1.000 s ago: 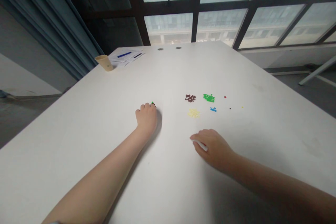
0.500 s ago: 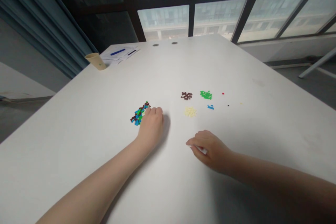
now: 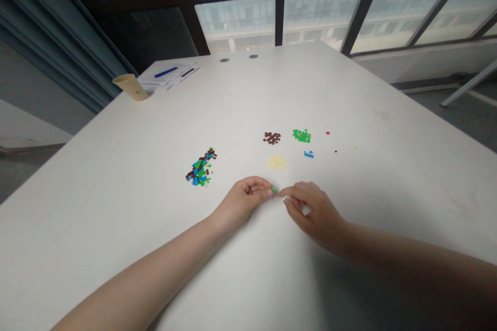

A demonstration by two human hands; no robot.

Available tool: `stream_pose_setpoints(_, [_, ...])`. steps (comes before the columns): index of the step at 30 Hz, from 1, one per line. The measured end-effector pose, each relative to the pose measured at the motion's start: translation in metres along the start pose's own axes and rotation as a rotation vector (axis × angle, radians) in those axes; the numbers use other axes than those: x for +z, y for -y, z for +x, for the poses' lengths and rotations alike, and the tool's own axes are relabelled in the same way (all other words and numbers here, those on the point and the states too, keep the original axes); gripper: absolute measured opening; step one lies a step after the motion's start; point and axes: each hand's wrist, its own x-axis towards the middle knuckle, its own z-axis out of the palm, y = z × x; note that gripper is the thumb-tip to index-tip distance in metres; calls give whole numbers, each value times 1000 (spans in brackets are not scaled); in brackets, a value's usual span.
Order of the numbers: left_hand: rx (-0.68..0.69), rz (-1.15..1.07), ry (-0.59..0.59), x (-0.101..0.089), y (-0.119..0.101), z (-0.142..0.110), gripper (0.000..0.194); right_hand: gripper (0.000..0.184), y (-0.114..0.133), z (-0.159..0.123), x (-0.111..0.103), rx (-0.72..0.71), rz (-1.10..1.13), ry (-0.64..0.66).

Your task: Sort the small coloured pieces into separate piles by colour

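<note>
My left hand (image 3: 248,196) is closed, its thumb and index finger pinching a small green toy brick (image 3: 274,191). Right beside that brick is my right hand (image 3: 312,207), its index finger stretched toward it and thumb slightly apart; I see nothing held there, and whether the fingertip touches the brick I cannot tell. To the left lies a mixed pile of small bricks (image 3: 200,169) in brown, blue, green and white. Beyond the hands are sorted groups: brown bricks (image 3: 272,138), green bricks (image 3: 302,136), cream bricks (image 3: 277,162) and a few blue bricks (image 3: 308,154).
Single tiny pieces lie farther right: a red piece (image 3: 327,133), a black piece (image 3: 336,151) and a yellow piece (image 3: 354,148). A paper cup (image 3: 131,87) stands at the table's left edge, by papers (image 3: 171,81) with a blue pen (image 3: 165,72).
My left hand has left the mixed pile and come right, with a green brick in its fingers, to meet my right hand. The right hand has hardly moved. The view has tilted slightly.
</note>
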Motion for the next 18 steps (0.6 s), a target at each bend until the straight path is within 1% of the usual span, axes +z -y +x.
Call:
stream_pose_setpoints(3, [17, 5, -20, 2, 1, -1, 19, 15, 0, 0, 0, -3, 25, -47])
stream_pose_setpoints(5, [39, 33, -8, 3, 1, -3, 18, 14, 0, 1, 0, -9, 34, -65])
stream_pose_setpoints(8, [66, 100, 20, 5, 0, -4, 17, 13, 0, 1, -1, -12, 40, -69])
stream_pose_setpoints(11, [99, 202, 7, 6, -2, -7, 16, 13, 0, 1, -1, -9, 46, -65])
stream_pose_setpoints(15, [209, 348, -59, 7, -6, -11, 12, 14, 0, 1, -2, -15, 55, -65])
stream_pose_setpoints(18, [293, 414, -81, 7, -8, -13, 13, 13, 0, 1, -1, -18, 60, -67])
